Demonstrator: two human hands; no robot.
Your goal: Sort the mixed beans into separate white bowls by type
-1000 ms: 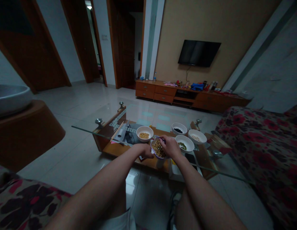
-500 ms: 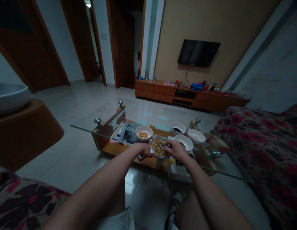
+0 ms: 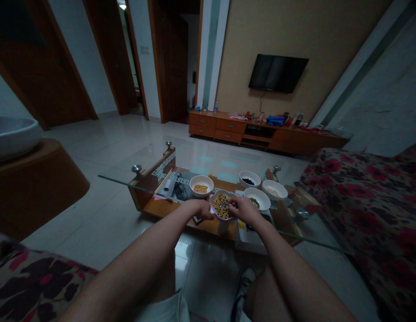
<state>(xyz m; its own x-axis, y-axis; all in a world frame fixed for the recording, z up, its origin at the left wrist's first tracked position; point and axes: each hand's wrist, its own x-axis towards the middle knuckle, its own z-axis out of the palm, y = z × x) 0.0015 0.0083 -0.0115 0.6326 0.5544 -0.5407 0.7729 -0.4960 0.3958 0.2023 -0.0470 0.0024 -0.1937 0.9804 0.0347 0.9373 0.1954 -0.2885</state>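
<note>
My left hand [image 3: 204, 210] is closed on the left edge of a scalloped, purple-rimmed bowl [image 3: 224, 219] at the near side of the glass table. Mixed yellow and greenish beans [image 3: 220, 206] fill much of it. My right hand [image 3: 245, 209] reaches over the bowl's right side, its fingers pinched on a small spoon [image 3: 225, 205] whose tip is among the beans. Just right of the bowl is a white bowl [image 3: 260, 194] with green beans, partly behind my right hand. To the left stands a white bowl [image 3: 201, 179] of yellow beans.
Farther back on the glass table [image 3: 120, 181] are a white bowl [image 3: 250, 175] of black beans and another [image 3: 275, 185] with pale pieces. Chopsticks [image 3: 163, 182] lie at the left. Beneath the glass, a white box [image 3: 250, 241] shows. A flowered sofa [image 3: 355, 188] borders the right.
My right hand has shifted slightly left with the spoon, so more of the green beans in the neighbouring bowl shows. My left hand stays on the bowl's edge.
</note>
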